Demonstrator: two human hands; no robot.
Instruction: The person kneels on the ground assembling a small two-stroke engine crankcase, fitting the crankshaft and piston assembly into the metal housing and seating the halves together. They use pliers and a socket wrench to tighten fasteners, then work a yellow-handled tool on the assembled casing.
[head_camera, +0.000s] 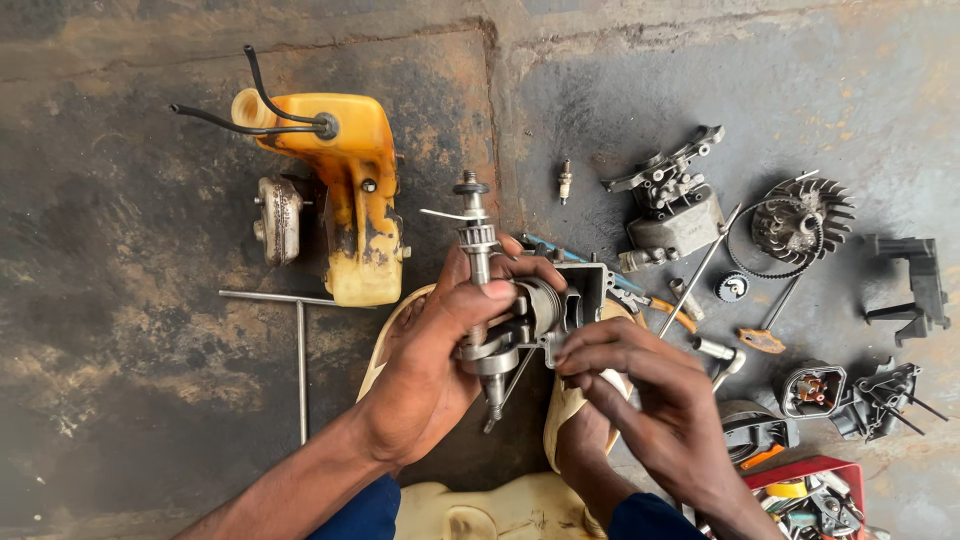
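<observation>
1. Left hand (425, 365), centre of the frame: fingers wrapped around a crankshaft (482, 300), thumb pressed across its upper shaft.
2. The crankshaft stands nearly upright, its threaded end pointing to the top of the frame.
3. Right hand (650, 400), lower centre-right: fingertips pinched on the lower edge of a metal crankcase (575, 300) that sits on the crankshaft.
4. Upper left: yellow fuel tank (345, 190) with two black hoses, on the floor (120, 330).
5. Left: T-handle wrench (300, 350).
6. Upper centre: spark plug (565, 182).
7. Right: cylinder (672, 205), finned flywheel (800, 220).
</observation>
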